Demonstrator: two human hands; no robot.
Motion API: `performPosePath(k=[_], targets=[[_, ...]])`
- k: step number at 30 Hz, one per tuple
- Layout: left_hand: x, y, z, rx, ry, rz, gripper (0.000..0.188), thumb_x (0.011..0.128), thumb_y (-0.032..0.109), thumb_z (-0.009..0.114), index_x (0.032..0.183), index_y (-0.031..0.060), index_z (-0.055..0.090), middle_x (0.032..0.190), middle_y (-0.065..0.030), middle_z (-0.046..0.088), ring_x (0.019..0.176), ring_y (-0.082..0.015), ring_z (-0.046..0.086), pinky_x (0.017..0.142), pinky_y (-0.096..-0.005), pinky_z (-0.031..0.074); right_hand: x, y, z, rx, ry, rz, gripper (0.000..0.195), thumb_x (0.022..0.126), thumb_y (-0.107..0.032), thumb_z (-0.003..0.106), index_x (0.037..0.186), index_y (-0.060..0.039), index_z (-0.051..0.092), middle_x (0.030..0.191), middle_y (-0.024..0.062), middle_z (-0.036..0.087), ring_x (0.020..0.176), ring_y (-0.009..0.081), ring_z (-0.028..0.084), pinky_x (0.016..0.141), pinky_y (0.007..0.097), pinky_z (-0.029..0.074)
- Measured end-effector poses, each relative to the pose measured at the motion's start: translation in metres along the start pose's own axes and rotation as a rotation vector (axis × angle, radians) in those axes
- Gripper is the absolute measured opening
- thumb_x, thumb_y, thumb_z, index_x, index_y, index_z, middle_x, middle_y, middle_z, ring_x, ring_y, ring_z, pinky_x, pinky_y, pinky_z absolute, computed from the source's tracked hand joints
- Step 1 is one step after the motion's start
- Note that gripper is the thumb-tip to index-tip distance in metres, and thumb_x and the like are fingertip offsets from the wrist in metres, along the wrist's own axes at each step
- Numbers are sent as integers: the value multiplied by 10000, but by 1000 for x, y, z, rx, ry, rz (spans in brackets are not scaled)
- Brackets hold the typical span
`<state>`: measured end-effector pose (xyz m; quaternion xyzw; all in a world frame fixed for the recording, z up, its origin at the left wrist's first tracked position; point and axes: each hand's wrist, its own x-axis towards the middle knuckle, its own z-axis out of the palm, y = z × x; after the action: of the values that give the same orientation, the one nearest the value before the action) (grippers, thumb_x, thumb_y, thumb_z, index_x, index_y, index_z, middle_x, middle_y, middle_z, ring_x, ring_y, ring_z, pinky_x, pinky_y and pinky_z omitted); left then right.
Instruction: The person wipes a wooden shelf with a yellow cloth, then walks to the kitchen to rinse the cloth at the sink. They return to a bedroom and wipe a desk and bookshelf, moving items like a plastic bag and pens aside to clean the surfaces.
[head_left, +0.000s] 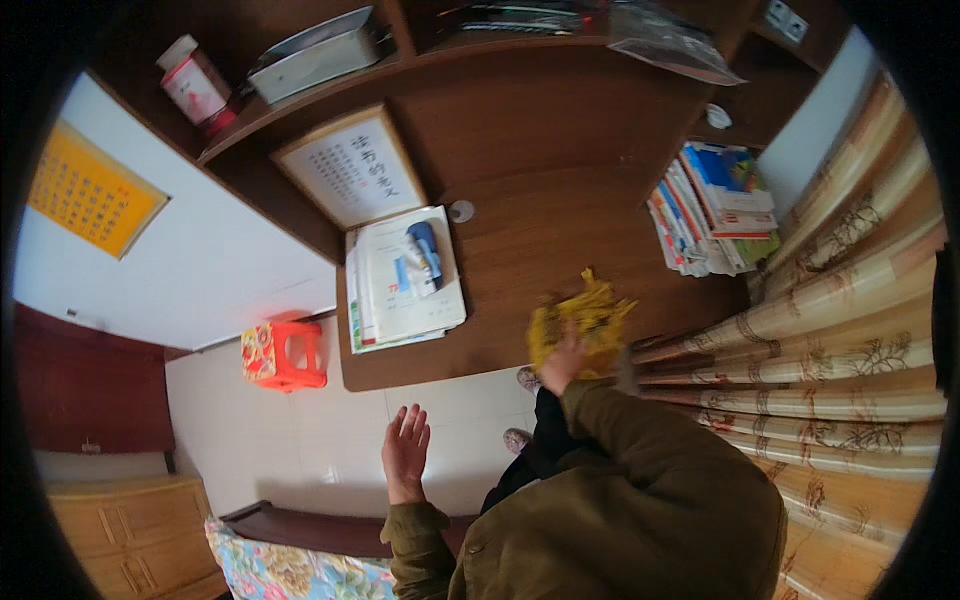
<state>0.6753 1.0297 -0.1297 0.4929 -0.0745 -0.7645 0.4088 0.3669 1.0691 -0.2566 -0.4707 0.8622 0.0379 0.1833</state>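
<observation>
My right hand (564, 363) presses on a crumpled yellow cloth (592, 311) at the front edge of the brown wooden desk (517, 262). The fingers lie over the cloth and are blurred, and the palm side is hidden. My left hand (405, 454) hangs in the air in front of the desk, over the tiled floor. It holds nothing, and its fingers are slightly apart. To the left on the desk lies a stack of papers and booklets (390, 322), with a dark blue object (425, 251), perhaps a pencil case, on top.
A framed sheet with writing (352, 169) leans at the back left. Books (712, 210) are piled at the right, beside patterned curtains (825, 360). A red plastic stool (289, 356) stands on the floor at left. Behind me is a bed with a floral cover (292, 566).
</observation>
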Motion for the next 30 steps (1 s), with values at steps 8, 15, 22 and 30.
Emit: performPosePath(k=[8, 15, 22, 30], targets=[[-34, -64, 37, 263, -69, -207, 363, 927, 261, 411, 1220, 50, 444, 1208, -116, 484, 1099, -252, 481, 931, -364, 385, -14, -34, 4, 61, 332, -474, 390, 853, -222, 486, 1204, -61, 541, 1475, 133, 70, 1346, 371, 13, 988, 646, 137], [-21, -76, 84, 263, -143, -189, 367, 905, 275, 455, 1194, 47, 458, 1169, -107, 499, 1091, -256, 481, 920, -370, 392, 11, 133, 4, 103, 335, -524, 277, 769, -211, 543, 942, -37, 671, 1313, 199, 407, 1255, 338, 311, 987, 529, 280], [27, -113, 178, 324, -290, -236, 419, 900, 312, 479, 1223, 47, 453, 1231, -129, 481, 1108, -262, 478, 940, -375, 383, 6, 338, 4, -175, -46, 178, 352, 869, -203, 474, 1158, -12, 533, 1246, 161, 399, 1130, 270, 362, 924, 396, 354], [66, -164, 269, 342, -504, -246, 324, 905, 244, 473, 1144, 31, 522, 1062, -143, 588, 968, -273, 573, 864, -389, 456, 6, 382, -82, 627, -192, 144, 303, 865, -246, 513, 1064, -28, 580, 990, 109, 582, 840, 194, 522, 754, 351, 429]])
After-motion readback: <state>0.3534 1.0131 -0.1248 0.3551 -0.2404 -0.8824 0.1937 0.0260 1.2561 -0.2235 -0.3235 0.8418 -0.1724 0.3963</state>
